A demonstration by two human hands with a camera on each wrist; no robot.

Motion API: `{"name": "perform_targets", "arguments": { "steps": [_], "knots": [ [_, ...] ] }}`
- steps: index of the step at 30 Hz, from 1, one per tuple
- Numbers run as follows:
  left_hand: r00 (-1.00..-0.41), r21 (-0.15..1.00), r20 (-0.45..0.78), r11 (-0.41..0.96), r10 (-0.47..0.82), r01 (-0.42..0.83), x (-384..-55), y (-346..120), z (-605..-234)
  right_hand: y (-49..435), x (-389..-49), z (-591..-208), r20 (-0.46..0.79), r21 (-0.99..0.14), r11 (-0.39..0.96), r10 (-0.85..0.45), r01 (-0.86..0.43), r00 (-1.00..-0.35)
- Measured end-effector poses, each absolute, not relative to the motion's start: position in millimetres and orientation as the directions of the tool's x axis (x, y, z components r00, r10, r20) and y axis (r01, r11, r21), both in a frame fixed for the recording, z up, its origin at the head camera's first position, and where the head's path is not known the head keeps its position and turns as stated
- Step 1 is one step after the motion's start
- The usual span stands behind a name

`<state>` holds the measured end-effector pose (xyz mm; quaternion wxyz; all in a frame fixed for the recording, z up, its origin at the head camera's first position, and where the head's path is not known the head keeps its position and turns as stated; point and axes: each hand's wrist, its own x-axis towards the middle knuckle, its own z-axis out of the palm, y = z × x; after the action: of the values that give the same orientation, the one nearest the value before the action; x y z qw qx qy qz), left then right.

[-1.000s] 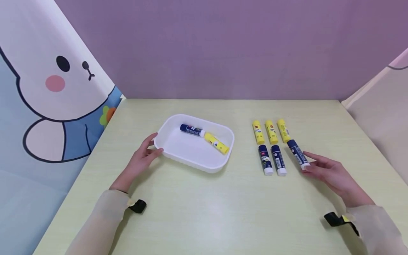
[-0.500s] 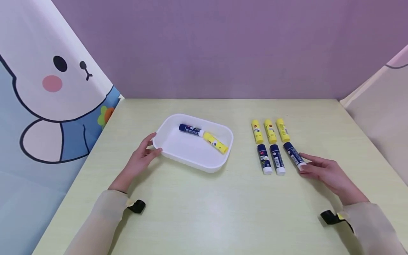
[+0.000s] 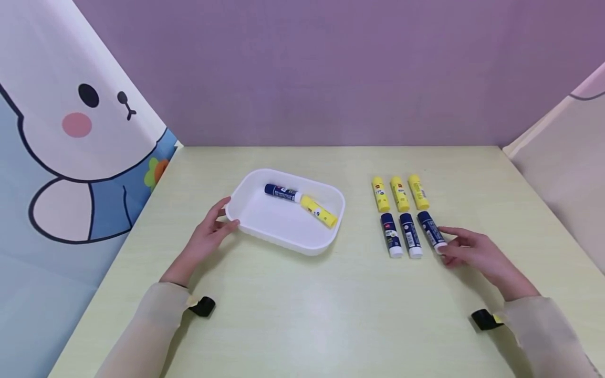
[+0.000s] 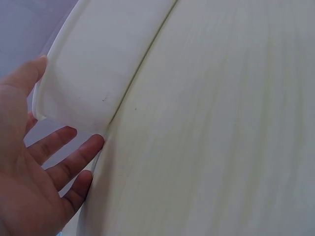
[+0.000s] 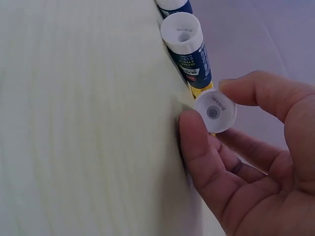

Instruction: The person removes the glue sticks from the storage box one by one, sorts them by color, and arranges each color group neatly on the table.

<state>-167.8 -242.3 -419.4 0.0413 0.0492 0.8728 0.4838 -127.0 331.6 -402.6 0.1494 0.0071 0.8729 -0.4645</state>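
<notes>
My left hand holds a corner of a white plastic tray, its thumb at the rim in the left wrist view and its fingertips by the tray's end wall. Inside lie a navy glue stick with a white end and a yellow glue stick, end to end. On the right, my right hand pinches another navy glue stick near its white end between thumb and fingers. That stick lies slightly slanted at the right of a row with two more navy glue sticks.
Behind the navy row, three yellow glue sticks lie side by side on the pale wooden table. A purple backdrop rises at the table's far edge. A printed cloth with a cartoon animal hangs at the left.
My right hand has moved the navy glue stick a little left, toward the other two, into line with the row. My left hand has stayed at the tray's corner.
</notes>
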Motion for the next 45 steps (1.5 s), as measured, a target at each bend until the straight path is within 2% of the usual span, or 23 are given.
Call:
{"name": "perform_targets", "arguments": {
  "steps": [8,15,33,39,45],
  "knots": [
    [-0.992,0.848,-0.021,0.527,0.126,0.049,-168.1,-243.0,-421.4,324.2,-127.8,-401.8,-0.288,-0.754,0.642,-0.136,0.137,-0.948],
    [-0.992,0.846,-0.024,0.531,0.128,0.048,-167.1,-243.0,-420.0,324.6,-129.8,-404.2,-0.323,-0.765,0.623,-0.149,0.165,-0.935],
    [-0.992,0.841,-0.015,0.537,0.125,0.055,-166.4,-242.4,-420.4,326.9,-131.2,-405.4,-0.314,-0.791,0.591,-0.171,0.158,-0.934],
    [-0.992,0.843,-0.019,0.535,0.123,0.050,-166.0,-241.3,-418.9,327.8,-131.3,-401.8,-0.326,-0.775,0.612,-0.177,0.155,-0.929],
    [-0.992,0.843,-0.018,0.536,0.124,0.051,-166.1,-241.7,-419.2,328.8,-134.4,-391.9,-0.285,-0.767,0.631,-0.179,0.112,-0.942]
  ]
}}
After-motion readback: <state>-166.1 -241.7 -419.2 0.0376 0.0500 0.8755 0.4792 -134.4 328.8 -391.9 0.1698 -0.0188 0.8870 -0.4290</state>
